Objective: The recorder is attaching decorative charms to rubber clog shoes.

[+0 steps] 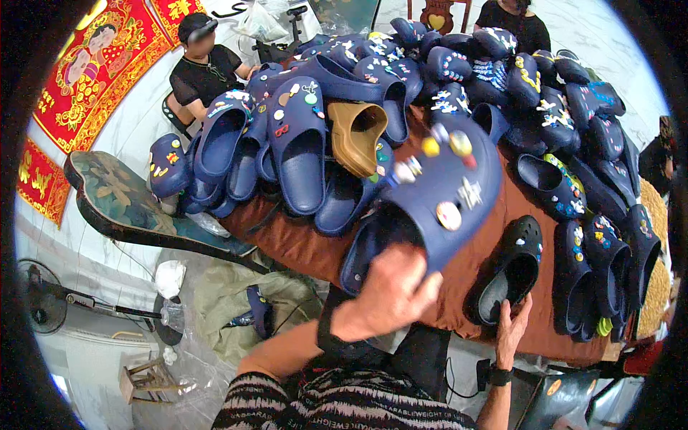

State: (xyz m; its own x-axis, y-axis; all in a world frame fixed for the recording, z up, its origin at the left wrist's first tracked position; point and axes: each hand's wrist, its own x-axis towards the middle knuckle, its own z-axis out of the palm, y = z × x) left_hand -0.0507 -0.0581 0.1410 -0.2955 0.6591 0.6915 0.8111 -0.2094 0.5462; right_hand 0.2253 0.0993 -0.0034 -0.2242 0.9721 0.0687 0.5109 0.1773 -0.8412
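Observation:
My left hand (390,290), slightly blurred, is closed on a navy clog (476,161) with its fingers at the foot opening. The clog is tilted above the table, its toe pointing away to the right. Colourful shoe charms, one round and one star-like, sit on its upper. At the near edge my right hand (512,330) grips the heel of a black clog (527,247). That clog lies on the brown cloth (459,304), opening up, toe away from me, with a few small charms on its side.
Navy clogs with charms (297,150) are heaped at the back and left, around a tan clog (356,136). More clogs (609,251) line the right side. One person (208,79) sits at the far left; another (512,25) is at the back. A fan (43,297) stands lower left.

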